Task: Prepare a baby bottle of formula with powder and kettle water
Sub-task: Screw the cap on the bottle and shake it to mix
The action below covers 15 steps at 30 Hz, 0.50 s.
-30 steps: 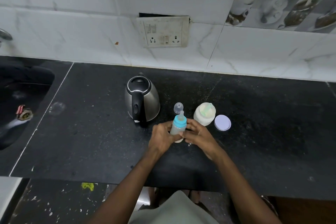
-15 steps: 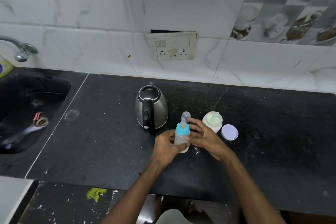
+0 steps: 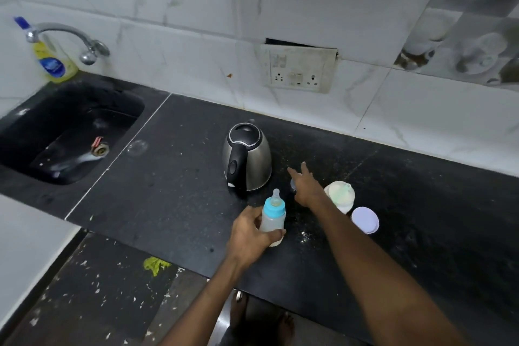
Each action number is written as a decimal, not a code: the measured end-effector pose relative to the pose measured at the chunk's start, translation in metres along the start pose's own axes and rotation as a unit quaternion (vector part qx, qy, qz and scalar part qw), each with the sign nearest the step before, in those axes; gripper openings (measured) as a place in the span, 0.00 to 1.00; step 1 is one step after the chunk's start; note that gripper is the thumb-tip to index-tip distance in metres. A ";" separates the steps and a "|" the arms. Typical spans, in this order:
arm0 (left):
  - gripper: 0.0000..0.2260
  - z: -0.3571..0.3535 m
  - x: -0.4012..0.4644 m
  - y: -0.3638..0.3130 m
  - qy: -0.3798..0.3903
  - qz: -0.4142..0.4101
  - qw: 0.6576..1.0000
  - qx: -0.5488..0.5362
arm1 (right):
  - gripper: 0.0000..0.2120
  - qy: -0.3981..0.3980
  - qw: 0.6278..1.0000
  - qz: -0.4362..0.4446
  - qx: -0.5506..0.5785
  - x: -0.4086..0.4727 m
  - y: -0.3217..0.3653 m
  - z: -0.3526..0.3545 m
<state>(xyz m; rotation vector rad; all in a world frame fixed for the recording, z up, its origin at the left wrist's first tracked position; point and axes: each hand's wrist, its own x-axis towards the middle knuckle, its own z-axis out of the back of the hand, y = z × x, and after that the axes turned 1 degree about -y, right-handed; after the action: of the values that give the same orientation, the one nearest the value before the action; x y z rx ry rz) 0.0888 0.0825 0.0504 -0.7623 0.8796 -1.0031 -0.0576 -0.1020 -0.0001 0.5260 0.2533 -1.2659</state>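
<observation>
Head view, left to right: sink, kettle on the black worktop. Left hand grips the upright bottle just before the kettle. Right hand, fingers spread, reaches over the clear cap; powder tub and lid beside.

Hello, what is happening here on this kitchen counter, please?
A person is making a baby bottle. The left hand holds the baby bottle, teat and blue ring on, upright on the black counter. The right hand reaches, fingers spread, toward the small clear cap beside the kettle. The powder jar stands open, its lid beside it.
</observation>
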 end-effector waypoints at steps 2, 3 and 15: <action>0.19 -0.001 -0.005 -0.003 -0.011 -0.002 1.000 -0.005 | 0.41 -0.004 0.999 -0.002 -0.036 0.004 -0.003 -0.009; 0.19 -0.002 -0.007 -0.005 -0.018 -0.003 1.000 -0.005 | 0.38 -0.009 0.999 0.003 -0.049 0.005 -0.004 -0.013; 0.24 -0.001 -0.012 -0.003 -0.035 -0.007 0.999 -0.029 | 0.25 -0.092 0.938 0.046 0.331 -0.088 -0.005 0.026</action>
<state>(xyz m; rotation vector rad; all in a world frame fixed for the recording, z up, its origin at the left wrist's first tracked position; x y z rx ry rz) 0.0834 0.0923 0.0551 -0.8495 0.8473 -0.9611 -0.0905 -0.0420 0.0614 0.9734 -0.3712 -1.2873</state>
